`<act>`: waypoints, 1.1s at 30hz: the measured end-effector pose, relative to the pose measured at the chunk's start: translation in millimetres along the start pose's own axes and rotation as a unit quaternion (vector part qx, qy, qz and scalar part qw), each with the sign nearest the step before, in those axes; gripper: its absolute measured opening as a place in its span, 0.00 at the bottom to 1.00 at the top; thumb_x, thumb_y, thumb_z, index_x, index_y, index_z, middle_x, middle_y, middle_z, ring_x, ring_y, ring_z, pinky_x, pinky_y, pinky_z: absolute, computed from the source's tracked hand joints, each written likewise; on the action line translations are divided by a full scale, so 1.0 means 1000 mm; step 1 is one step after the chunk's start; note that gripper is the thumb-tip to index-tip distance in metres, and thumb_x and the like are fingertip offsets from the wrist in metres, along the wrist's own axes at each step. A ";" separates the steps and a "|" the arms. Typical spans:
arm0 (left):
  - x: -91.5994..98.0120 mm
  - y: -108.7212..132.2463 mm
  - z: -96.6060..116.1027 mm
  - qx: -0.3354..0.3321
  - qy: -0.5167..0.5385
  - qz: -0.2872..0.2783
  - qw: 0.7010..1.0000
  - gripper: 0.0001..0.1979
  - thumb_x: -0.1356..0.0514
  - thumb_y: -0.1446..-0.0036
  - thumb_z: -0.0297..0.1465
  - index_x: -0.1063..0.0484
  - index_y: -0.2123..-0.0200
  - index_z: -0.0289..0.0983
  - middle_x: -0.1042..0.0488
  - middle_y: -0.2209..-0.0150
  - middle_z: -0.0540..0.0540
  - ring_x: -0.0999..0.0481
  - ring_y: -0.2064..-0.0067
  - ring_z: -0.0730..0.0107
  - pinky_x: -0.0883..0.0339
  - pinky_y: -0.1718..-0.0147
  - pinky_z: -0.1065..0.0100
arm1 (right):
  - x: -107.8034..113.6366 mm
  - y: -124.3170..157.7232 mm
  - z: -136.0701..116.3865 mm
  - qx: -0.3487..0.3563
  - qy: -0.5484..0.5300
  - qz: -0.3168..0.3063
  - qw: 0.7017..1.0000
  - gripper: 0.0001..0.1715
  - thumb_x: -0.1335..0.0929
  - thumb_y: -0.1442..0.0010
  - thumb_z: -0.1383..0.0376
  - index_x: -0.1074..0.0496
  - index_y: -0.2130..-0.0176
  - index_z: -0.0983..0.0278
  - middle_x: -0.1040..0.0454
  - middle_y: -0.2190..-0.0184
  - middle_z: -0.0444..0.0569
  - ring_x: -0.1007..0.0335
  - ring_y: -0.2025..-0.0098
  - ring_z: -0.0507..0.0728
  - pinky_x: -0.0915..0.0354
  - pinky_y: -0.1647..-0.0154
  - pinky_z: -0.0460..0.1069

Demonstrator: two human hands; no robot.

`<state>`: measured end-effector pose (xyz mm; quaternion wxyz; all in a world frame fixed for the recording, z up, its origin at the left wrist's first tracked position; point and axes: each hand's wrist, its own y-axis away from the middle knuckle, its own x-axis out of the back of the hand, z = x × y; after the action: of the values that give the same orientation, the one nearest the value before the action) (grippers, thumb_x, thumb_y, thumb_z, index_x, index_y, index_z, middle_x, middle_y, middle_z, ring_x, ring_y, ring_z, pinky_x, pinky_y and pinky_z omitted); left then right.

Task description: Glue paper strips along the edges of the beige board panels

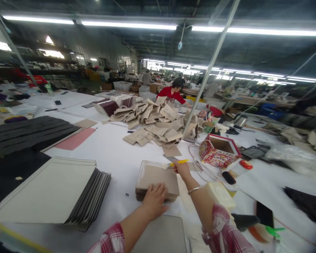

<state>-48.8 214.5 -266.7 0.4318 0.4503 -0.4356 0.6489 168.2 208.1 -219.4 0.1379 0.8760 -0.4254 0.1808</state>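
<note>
My left hand [155,201] lies with fingers outstretched on the near part of a stack of beige panels [158,177]. In my right hand [183,169] is a brush with a yellow handle [183,161]. Its pale bristles [165,166] meet the top panel near its far edge. A shiny, wet-looking band runs along that panel's far and left edges. Directly below the stack, closer to me, is a flat grey-beige panel [162,235], partly covered by my left forearm. A pale yellow container [219,195] stands beside my right forearm.
A tall stack of pale boards [47,189] with dark edges stands on the left. Folded beige pieces [158,121] are heaped farther back, near a slanting pole [209,73]. To the right are a patterned red box [218,153] and a phone [264,214]. A person in red [171,93] bends over beyond the heap.
</note>
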 end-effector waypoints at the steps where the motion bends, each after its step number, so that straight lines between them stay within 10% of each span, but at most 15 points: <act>1: 0.000 -0.002 0.000 0.003 -0.001 0.004 1.000 0.31 0.50 0.47 0.49 0.46 0.44 0.40 0.46 0.41 0.41 0.48 0.42 0.56 0.57 0.46 0.51 | 0.016 0.003 0.002 0.011 0.014 0.010 1.000 0.12 0.37 0.48 0.60 0.34 0.76 0.65 0.33 0.86 0.44 0.39 0.86 0.49 0.41 0.85 0.43; 7: 0.010 -0.025 0.002 0.028 -0.044 0.001 0.999 0.20 0.43 0.48 0.39 0.38 0.53 0.39 0.40 0.46 0.40 0.39 0.50 0.56 0.46 0.55 0.54 | 0.054 0.050 0.013 0.168 0.087 -0.023 0.982 0.12 0.33 0.50 0.57 0.29 0.66 0.62 0.28 0.72 0.45 0.33 0.72 0.51 0.36 0.67 0.46; 14: 0.024 -0.041 0.002 0.042 -0.038 -0.047 0.997 0.19 0.40 0.51 0.31 0.38 0.56 0.34 0.34 0.58 0.40 0.35 0.55 0.58 0.42 0.56 0.59 | 0.062 0.156 0.065 0.437 0.344 -0.080 0.827 0.15 0.41 0.40 0.66 0.31 0.56 0.64 0.31 0.73 0.51 0.35 0.69 0.54 0.37 0.67 0.49; 22: 0.042 -0.059 -0.013 0.022 -0.010 -0.111 0.993 0.15 0.35 0.60 0.38 0.29 0.70 0.34 0.30 0.64 0.41 0.30 0.61 0.60 0.38 0.62 0.66 | 0.101 0.201 0.045 0.248 0.059 0.092 0.963 0.18 0.38 0.42 0.58 0.33 0.55 0.63 0.28 0.66 0.50 0.31 0.72 0.52 0.32 0.66 0.49; 26: 0.054 -0.061 -0.012 0.022 0.008 -0.109 0.994 0.11 0.38 0.58 0.38 0.30 0.73 0.36 0.28 0.69 0.45 0.29 0.66 0.64 0.37 0.65 0.69 | 0.104 0.209 0.043 0.117 -0.068 0.118 0.984 0.25 0.40 0.42 0.52 0.37 0.51 0.64 0.28 0.72 0.46 0.33 0.79 0.50 0.33 0.74 0.47; 33: 0.102 -0.033 -0.002 0.152 0.013 0.127 0.980 0.07 0.50 0.49 0.27 0.33 0.69 0.34 0.29 0.66 0.42 0.30 0.63 0.65 0.37 0.62 0.67 | 0.084 0.211 0.050 0.116 -0.116 0.038 0.986 0.20 0.41 0.43 0.50 0.41 0.59 0.63 0.29 0.68 0.48 0.29 0.72 0.53 0.32 0.71 0.49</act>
<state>-40.5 241.3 -163.7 0.2781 0.4436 -0.3797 0.7627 58.2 3.5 -208.8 -0.0223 0.8843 -0.4477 0.1310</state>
